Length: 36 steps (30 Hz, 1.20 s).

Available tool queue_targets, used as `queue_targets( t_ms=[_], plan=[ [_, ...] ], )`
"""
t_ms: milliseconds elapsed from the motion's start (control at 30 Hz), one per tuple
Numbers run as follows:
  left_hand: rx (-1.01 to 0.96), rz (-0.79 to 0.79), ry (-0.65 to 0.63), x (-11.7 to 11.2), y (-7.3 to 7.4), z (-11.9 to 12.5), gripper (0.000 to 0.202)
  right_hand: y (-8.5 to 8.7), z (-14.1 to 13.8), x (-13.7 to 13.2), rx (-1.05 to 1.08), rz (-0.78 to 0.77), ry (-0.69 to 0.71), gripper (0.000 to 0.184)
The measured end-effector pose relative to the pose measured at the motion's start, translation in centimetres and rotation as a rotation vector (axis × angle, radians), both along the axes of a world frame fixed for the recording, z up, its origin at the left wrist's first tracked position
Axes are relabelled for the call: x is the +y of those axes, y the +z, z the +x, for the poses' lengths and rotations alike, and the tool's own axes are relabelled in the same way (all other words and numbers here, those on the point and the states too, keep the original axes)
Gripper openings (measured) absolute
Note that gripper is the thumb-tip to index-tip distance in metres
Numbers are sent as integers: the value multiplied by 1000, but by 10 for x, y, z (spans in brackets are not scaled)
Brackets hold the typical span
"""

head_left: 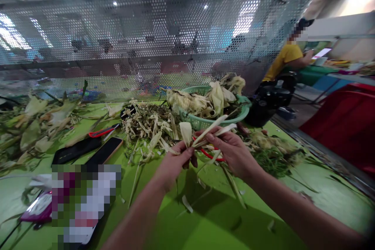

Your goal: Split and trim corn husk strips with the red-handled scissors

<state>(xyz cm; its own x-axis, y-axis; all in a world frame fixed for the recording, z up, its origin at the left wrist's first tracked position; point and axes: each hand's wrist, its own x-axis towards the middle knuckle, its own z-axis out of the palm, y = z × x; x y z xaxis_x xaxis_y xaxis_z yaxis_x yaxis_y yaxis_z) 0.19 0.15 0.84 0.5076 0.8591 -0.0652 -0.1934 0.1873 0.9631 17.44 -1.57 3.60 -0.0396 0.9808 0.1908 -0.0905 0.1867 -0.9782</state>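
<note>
Near the middle of the green table (pixel 164 218), my left hand (pixel 175 160) pinches pale corn husk strips (pixel 186 131) at their gathered end. My right hand (pixel 231 148) is closed on other strips of the same husk, which cross toward the left fingers. Partly hidden behind the husks and my right hand lies a red-handled tool (pixel 209 154), perhaps scissors. A green plastic basket (pixel 202 123) heaped with husks and corn silk stands just beyond both hands. Several loose scraps are scattered on the tabletop below them.
Dried husk pieces (pixel 152 121) pile left of the basket, with bigger leaves (pixel 38 125) at far left. Phones (pixel 104 152) and red-handled scissors (pixel 102 131) lie left. A perforated metal screen (pixel 131 47) stands behind. Right are a red chair (pixel 342 125) and a person in yellow (pixel 285 56).
</note>
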Motion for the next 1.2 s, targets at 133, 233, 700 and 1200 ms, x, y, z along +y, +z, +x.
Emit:
queue_targets(
  t_ms=[133, 233, 700, 1200],
  plan=[
    [-83, -83, 108, 2, -3, 2, 26, -2, 0, 2, -99, -40, -79, 26],
    [-159, -130, 172, 3, -7, 3, 22, -4, -1, 2, -126, -38, -97, 27],
    [-78, -53, 96, 6, -2, -3, 23, -1, 4, 4, -343, 68, -99, 29],
    [59, 148, 8, -6, -7, 13, 18, -1, -8, -3, -477, 215, -104, 16]
  ],
)
